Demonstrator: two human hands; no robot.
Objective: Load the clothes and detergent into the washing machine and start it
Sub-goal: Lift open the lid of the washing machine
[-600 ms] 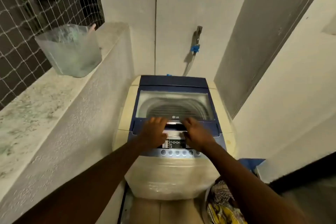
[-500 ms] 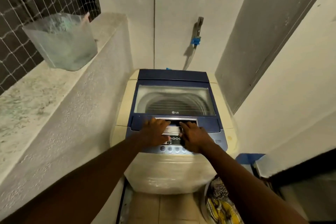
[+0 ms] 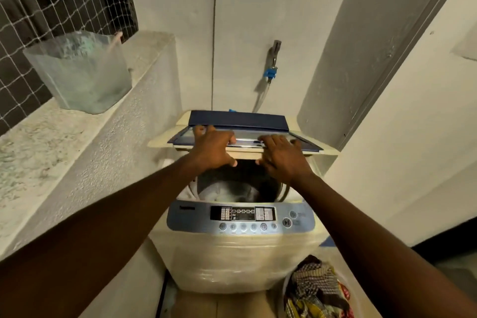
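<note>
Hands are gripping the lid's (image 3: 242, 121) front edge, left hand (image 3: 213, 148) beside right hand (image 3: 280, 156), holding it raised over the washing machine's (image 3: 240, 255) drum; clothes (image 3: 316, 289) are lying below the right forearm.

- The floor (image 3: 232, 304) carries the cream washing machine (image 3: 240, 261), which stands against the back wall.
- A heap of patterned clothes (image 3: 317, 289) sits beside the machine's front right corner.
- The rough ledge (image 3: 51, 142) along the left wall carries a translucent plastic container (image 3: 80, 72) near its far end.
</note>
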